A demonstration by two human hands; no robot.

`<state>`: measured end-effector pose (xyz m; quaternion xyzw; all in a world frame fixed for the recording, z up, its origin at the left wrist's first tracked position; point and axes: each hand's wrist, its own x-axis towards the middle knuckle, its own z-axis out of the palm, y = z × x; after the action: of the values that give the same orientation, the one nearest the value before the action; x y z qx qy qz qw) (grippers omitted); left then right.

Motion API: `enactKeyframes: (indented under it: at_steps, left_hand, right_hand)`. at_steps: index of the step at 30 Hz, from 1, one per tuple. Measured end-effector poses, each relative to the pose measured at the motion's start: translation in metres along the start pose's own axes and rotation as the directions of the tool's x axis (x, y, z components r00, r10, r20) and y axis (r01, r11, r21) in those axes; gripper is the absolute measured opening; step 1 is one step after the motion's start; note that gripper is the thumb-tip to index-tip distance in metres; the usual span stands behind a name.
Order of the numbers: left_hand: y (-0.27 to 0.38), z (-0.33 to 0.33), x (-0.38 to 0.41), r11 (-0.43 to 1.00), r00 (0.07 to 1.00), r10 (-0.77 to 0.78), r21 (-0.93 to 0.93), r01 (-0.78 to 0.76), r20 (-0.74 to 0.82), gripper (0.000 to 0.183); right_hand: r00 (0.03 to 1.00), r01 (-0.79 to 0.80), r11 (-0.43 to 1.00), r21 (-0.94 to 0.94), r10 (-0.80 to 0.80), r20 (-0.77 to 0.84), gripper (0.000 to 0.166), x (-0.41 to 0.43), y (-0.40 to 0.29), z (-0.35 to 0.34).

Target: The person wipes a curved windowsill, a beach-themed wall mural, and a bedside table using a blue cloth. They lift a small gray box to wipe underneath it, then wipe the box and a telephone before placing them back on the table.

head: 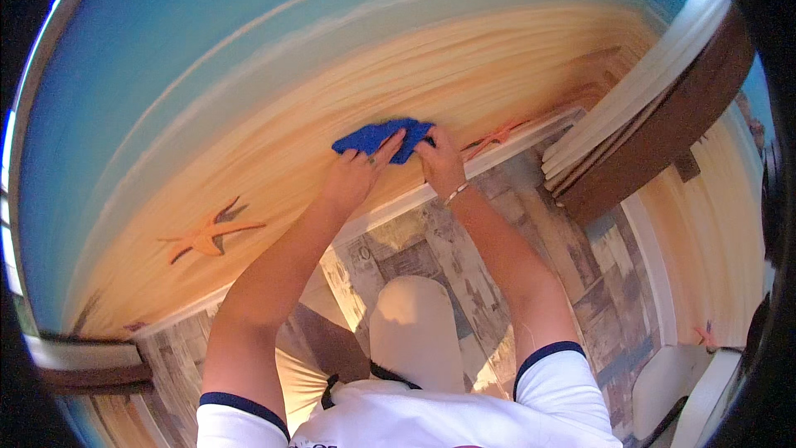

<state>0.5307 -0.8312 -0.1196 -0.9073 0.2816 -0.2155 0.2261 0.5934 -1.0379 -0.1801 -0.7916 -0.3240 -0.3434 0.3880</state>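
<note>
A blue cloth [367, 137] lies spread against the sand-coloured lower part of a painted beach mural on the wall [280, 112]. My left hand [356, 177] rests on its lower edge, two fingers stretched across the fabric and pressing it to the wall. At the cloth's right end, my right hand [443, 162] pinches a corner between thumb and fingers. A bracelet [456, 193] circles my right wrist. Painted orange starfish show on the mural, one [208, 238] to the left and another [494, 137] just right of my right hand.
White skirting [379, 214] runs along the wall's foot, above patchwork wood-look flooring [404, 249]. On the right, a dark brown ledge [659, 130] carries a stack of pale, layered material [640, 74]. A pale chair [665, 386] stands at lower right. Another padded ledge [90, 361] juts in at lower left.
</note>
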Motion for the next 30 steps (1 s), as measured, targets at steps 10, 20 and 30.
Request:
enactKeyframes:
  at_steps: [10,20,30]
  left_hand:
    - [-0.059,-0.077,-0.029,0.928,0.895,-0.372,-0.135,0.348,-0.245,0.07]
    - [-0.037,-0.007,-0.142,0.941,0.965,-0.255,-0.214,0.262,0.06,0.066]
    - [-0.088,-0.05,-0.166,0.8,0.737,-0.596,-0.152,0.581,-0.32,0.065]
  right_hand:
    - [0.934,0.205,0.978,-0.028,-0.204,-0.293,0.017,0.108,-0.095,0.005]
    - [0.978,0.175,0.985,0.002,-0.174,0.117,0.021,0.0,-0.105,0.079]
    - [0.897,0.409,0.911,-0.048,-0.411,-0.161,0.025,0.086,-0.203,0.111]
